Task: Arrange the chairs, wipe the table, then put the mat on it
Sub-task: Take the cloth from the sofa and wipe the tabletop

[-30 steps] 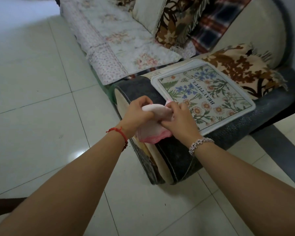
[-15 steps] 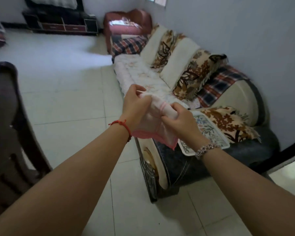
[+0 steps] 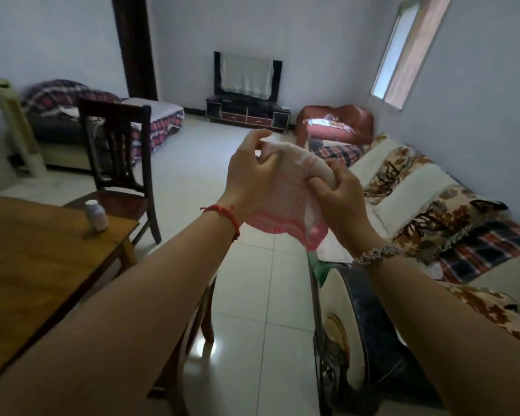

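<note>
**Cloth lifted and opened, tabletop now in sight**

A second ago the cloth was bunched up low over the sofa arm, right beside the flowery mat. Now it is held up in the middle of the frame and is being pulled open. The left hand is pinched on its top edge, with the fingers clamped on the fabric. The right hand is curled round the other side, with its fingers also clamped on the cloth. The pink edge hangs down between the two wrists.

The view has been turned away from the sofa and toward the room. The mat can no longer be seen; it was last seen lying on the sofa arm, at the lower right.

The wooden tabletop is now seen at the lower left. A small bottle stands near its far corner. A dark chair stands just behind that corner.

It looks like the wiping step is about to be started. The cloth is ready, but the tabletop has not been touched yet. The bottle may need to be moved or wiped around. The mat must be fetched after that.
</note>
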Demonstrator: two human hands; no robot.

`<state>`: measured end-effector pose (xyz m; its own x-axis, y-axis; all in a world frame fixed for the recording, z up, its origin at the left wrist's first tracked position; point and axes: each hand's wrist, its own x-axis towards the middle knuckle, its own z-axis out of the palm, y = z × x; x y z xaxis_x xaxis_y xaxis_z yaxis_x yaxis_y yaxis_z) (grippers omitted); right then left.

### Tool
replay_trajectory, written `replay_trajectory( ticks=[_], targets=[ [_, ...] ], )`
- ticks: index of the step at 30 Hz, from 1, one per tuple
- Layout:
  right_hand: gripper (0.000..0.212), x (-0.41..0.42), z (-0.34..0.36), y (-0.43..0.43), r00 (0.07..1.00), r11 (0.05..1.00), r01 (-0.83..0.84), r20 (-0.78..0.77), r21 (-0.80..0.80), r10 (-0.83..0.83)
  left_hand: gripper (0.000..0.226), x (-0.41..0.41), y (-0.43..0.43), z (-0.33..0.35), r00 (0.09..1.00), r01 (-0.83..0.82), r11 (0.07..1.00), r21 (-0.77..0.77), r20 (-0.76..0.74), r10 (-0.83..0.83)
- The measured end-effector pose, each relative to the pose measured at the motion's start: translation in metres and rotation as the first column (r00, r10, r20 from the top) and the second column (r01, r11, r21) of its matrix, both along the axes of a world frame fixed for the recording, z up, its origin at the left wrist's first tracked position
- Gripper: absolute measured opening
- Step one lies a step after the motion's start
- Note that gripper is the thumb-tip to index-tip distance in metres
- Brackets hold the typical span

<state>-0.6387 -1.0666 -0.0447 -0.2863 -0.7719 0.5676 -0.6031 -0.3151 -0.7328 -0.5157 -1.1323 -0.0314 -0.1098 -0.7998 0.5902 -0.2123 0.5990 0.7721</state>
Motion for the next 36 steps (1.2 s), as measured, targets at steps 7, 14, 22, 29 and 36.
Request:
replay_trajectory(
  ticks=[7, 14, 22, 29, 36],
  targets=[
    [0.003, 0.152, -0.002, -0.05, 0.969, 0.969, -0.243, -0.026, 0.053, 0.244, 0.024, 0.166, -0.023, -0.021, 0.952, -0.298, 0.945, 0.137, 0.115, 0.284],
    [0.005, 0.315, -0.035, -0.109, 0.927, 0.914, -0.376, 0.071, 0.153, 0.369, 0.023, 0.334, -0.05, -0.057, 0.876, -0.478, 0.876, 0.065, 0.11, 0.469],
    [0.014, 0.455, -0.098, -0.167, 0.887, 0.842, -0.454, 0.237, 0.291, 0.396, 0.025, 0.478, -0.089, -0.118, 0.82, -0.571, 0.798, 0.19, 0.098, 0.564],
    [0.009, 0.534, -0.161, -0.229, 0.845, 0.736, -0.535, 0.29, 0.416, 0.45, 0.018, 0.558, -0.135, -0.184, 0.805, -0.559, 0.731, 0.392, 0.044, 0.592],
    [0.017, 0.594, -0.255, -0.293, 0.813, 0.524, -0.569, 0.339, 0.634, 0.473, 0.007, 0.615, -0.184, -0.284, 0.788, -0.555, 0.57, 0.606, 0.164, 0.594]
  ],
)
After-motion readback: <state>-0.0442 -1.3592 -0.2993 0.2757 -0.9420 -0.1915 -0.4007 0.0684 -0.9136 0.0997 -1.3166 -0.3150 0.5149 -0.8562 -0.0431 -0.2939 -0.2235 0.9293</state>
